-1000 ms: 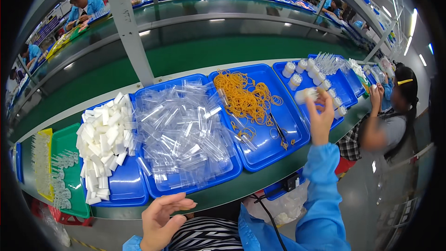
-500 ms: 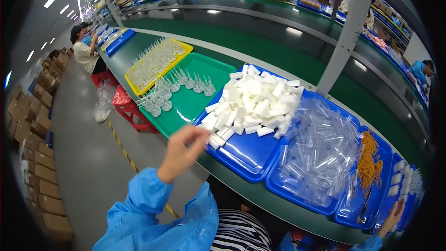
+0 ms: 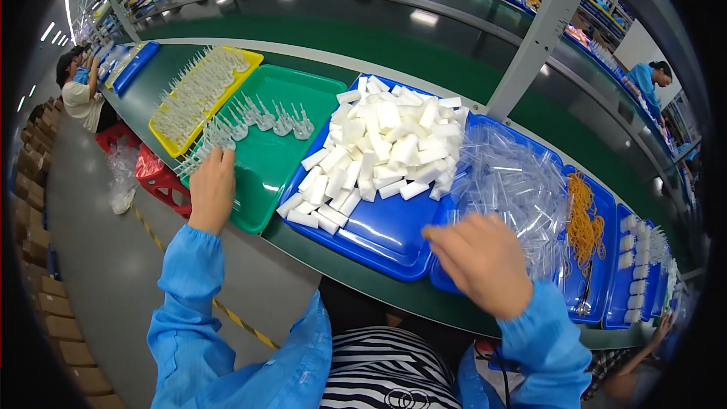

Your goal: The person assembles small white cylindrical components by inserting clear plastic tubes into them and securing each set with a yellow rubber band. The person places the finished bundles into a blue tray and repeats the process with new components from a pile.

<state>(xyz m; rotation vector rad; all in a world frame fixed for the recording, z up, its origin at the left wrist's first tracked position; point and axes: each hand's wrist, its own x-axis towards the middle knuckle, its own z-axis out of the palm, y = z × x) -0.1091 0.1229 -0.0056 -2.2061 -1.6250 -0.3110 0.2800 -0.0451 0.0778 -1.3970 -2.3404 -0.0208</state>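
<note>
My left hand (image 3: pixel 213 191) is at the near left edge of the green tray (image 3: pixel 257 208), fingers closed at a cluster of clear plastic pieces (image 3: pixel 218 133) with thin upright prongs. It appears to grip one of them, though the fingertips partly hide it. More such pieces stand in a row on that tray. My right hand (image 3: pixel 485 263), smeared by motion, is over the gap between two blue trays. Its fingers are pinched together; what they hold, if anything, cannot be made out. Beside it are white foam blocks (image 3: pixel 386 136) and a heap of clear plastic tubes (image 3: pixel 515 189).
A yellow tray (image 3: pixel 251 65) full of pronged pieces stands at the left. To the right, orange rubber bands (image 3: pixel 585 216) and small dark-handled scissors (image 3: pixel 585 288) share a blue tray, beside one with white-based parts (image 3: pixel 638 280). A metal post (image 3: pixel 541 42) rises behind. A co-worker's arm (image 3: pixel 644 356) shows lower right.
My left hand has moved left from the foam blocks to the pronged pieces. My right hand has come back from the far right trays to the middle. The view has shifted to the right.
</note>
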